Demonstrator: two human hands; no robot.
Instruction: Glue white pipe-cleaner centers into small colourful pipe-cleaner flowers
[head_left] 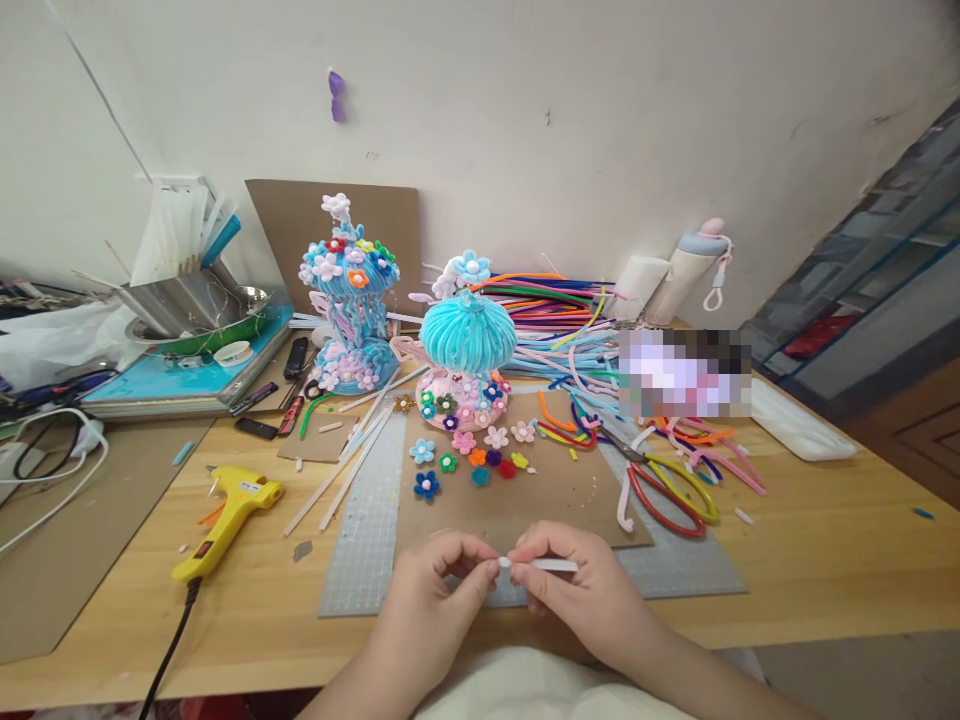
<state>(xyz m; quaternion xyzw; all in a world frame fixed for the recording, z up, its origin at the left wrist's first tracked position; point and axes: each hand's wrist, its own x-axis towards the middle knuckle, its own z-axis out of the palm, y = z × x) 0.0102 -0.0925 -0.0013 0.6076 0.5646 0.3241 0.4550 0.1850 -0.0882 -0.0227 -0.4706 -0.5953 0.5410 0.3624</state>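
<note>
My left hand [439, 595] and my right hand [581, 590] meet over the near edge of the grey cutting mat [360, 570]. Both pinch a short white pipe cleaner [556, 565]; its left end sits between the two sets of fingertips, and the rest passes across my right fingers. Just beyond them is a cardboard sheet [525, 510], with several small pipe-cleaner flowers [478, 457] lying on it. Behind these stands a turquoise-domed pipe-cleaner figure [469, 335] on a pink base. A taller blue one covered in flowers [351, 270] stands to its left.
A yellow glue gun [232, 520] lies on the left, its cord trailing off the front. Glue sticks [360, 465] rest beside the mat. Red-and-yellow-handled scissors [671, 490] lie at right, near loose pipe cleaners [720, 440]. A metal bowl [180, 300] and a bottle [686, 275] stand behind.
</note>
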